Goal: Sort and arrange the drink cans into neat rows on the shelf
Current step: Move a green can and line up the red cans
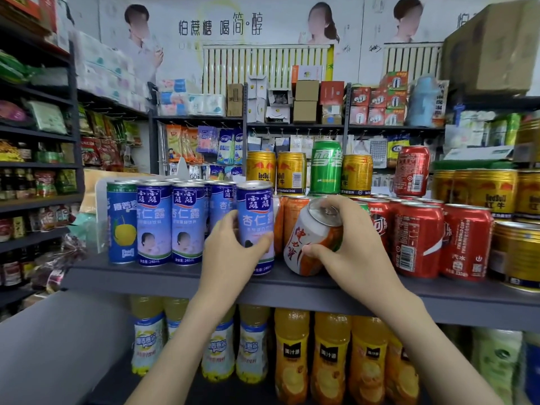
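Gripping the upright blue can [255, 226] at the near edge of the shelf [175, 277], left hand [233, 255] likely squares its row; right hand [350, 247] curls round the tilted orange-white can [311, 244] (just left of red cans [418, 238]), probably seating it.

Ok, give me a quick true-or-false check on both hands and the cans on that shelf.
1. The left hand grips a tall blue can. True.
2. The white and orange can in the right hand stands upright. False: it is tilted.
3. A green can stands on the upper layer between gold cans. True.
4. The red cans stand left of the blue can. False: they stand on its right, beyond the right hand.
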Demonstrator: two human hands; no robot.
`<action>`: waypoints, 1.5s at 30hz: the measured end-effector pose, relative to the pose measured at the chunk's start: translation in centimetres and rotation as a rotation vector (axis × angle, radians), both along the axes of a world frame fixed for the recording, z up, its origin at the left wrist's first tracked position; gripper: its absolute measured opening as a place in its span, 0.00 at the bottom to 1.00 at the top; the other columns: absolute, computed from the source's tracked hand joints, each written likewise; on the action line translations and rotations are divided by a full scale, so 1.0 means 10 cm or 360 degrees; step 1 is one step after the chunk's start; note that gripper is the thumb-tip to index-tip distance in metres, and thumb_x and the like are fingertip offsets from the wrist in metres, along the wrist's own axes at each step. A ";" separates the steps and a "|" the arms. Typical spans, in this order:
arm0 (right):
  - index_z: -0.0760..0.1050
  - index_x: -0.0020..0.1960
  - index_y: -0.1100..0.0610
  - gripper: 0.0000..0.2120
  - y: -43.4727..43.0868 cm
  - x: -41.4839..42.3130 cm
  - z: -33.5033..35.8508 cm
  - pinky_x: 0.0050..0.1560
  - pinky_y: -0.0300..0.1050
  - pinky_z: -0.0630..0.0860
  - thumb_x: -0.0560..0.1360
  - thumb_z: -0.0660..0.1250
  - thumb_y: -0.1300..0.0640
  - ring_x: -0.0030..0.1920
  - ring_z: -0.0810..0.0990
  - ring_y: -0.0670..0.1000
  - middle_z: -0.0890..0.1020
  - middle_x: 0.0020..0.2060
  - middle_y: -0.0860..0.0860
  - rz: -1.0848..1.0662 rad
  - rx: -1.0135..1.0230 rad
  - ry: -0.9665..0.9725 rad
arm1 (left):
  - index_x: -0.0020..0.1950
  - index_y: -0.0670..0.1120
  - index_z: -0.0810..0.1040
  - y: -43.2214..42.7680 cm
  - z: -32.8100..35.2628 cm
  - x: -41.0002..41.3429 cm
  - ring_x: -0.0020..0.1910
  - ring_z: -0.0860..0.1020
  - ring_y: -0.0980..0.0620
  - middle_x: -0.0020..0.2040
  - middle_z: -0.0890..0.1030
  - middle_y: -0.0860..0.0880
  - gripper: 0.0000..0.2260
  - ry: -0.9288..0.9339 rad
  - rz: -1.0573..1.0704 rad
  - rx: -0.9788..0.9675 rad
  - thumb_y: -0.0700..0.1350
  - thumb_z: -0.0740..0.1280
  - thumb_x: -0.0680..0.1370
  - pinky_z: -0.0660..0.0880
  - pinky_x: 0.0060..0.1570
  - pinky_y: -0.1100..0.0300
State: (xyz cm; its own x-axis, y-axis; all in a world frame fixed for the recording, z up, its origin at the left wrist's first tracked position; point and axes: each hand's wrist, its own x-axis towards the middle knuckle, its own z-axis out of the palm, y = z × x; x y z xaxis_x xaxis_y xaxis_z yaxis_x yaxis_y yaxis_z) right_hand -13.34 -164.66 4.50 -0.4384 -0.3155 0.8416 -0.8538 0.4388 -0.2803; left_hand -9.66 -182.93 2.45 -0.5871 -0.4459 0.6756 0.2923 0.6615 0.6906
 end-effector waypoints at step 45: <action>0.76 0.54 0.67 0.20 -1.78 -0.39 1.20 0.55 0.55 0.79 0.68 0.74 0.56 0.48 0.82 0.57 0.83 0.48 0.60 0.0052 0.0570 -0.1207 | 0.70 0.47 0.67 -1.47 0.51 0.21 0.64 0.70 0.44 0.64 0.74 0.47 0.26 -0.0221 0.0561 -0.1506 0.56 0.64 0.76 0.60 0.68 0.45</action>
